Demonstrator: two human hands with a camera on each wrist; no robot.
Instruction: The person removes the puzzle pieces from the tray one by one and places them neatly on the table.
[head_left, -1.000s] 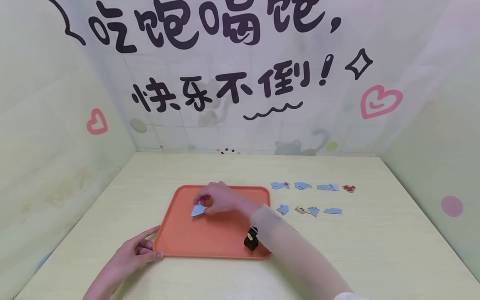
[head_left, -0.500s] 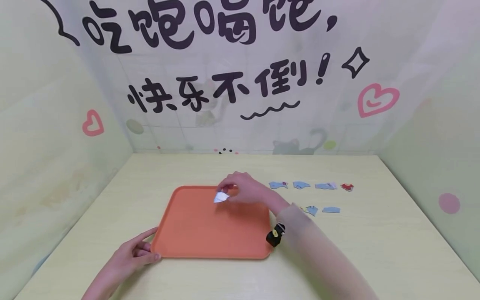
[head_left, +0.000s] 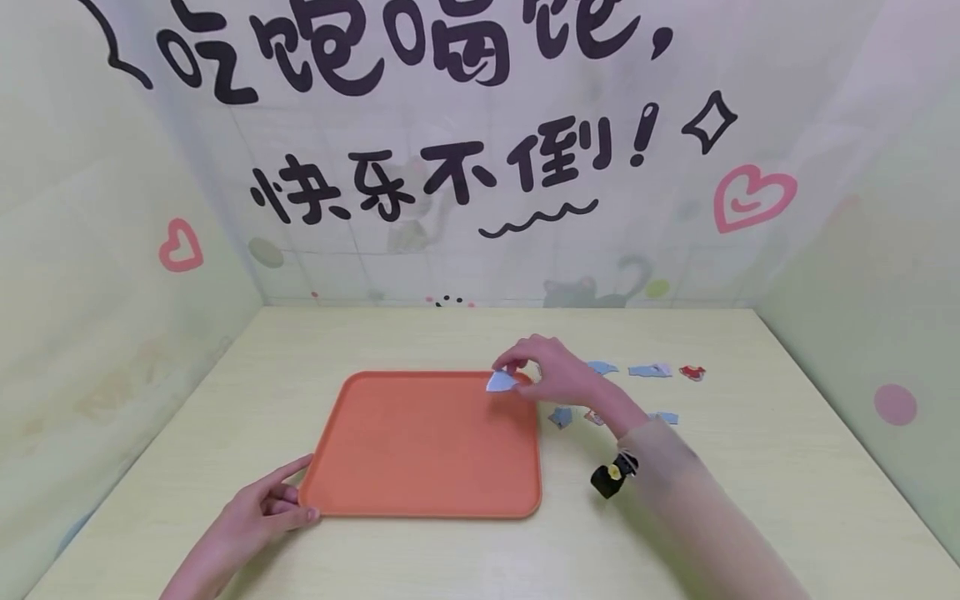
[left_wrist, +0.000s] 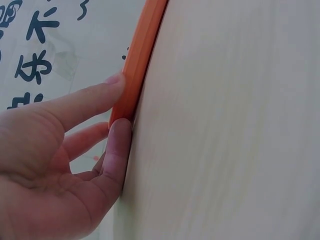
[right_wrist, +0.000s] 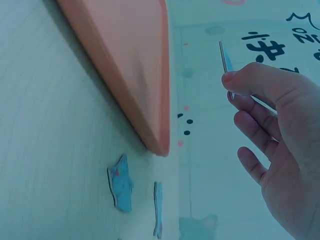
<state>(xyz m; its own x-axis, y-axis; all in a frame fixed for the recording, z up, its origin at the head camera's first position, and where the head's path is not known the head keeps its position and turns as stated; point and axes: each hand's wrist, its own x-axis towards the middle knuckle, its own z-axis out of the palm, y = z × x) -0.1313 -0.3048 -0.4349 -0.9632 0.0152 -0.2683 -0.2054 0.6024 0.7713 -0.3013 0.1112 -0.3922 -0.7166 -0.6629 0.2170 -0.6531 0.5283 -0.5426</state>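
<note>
My right hand (head_left: 558,371) pinches a light-blue, thin puzzle piece (head_left: 501,381) between thumb and fingers. It hangs over the far right corner of an orange tray (head_left: 420,446). In the right wrist view the piece (right_wrist: 225,57) shows nearly edge-on, apart from the tray (right_wrist: 120,75). My left hand (head_left: 258,512) holds the tray's near left corner, the thumb at the front edge and a finger along the left side. The left wrist view shows those fingertips (left_wrist: 120,132) against the tray's wall (left_wrist: 137,62).
Right of the tray, several flat puzzle pieces lie in two rows, among them a red one (head_left: 693,372), a blue one (head_left: 649,371) and another blue one (head_left: 560,417). My right arm partly covers them. A printed cloth wall (head_left: 450,258) stands behind the table.
My right hand has carried the puzzle piece rightward and away from me, from over the tray's middle to its far right corner. My left hand has stayed at the tray's corner.
</note>
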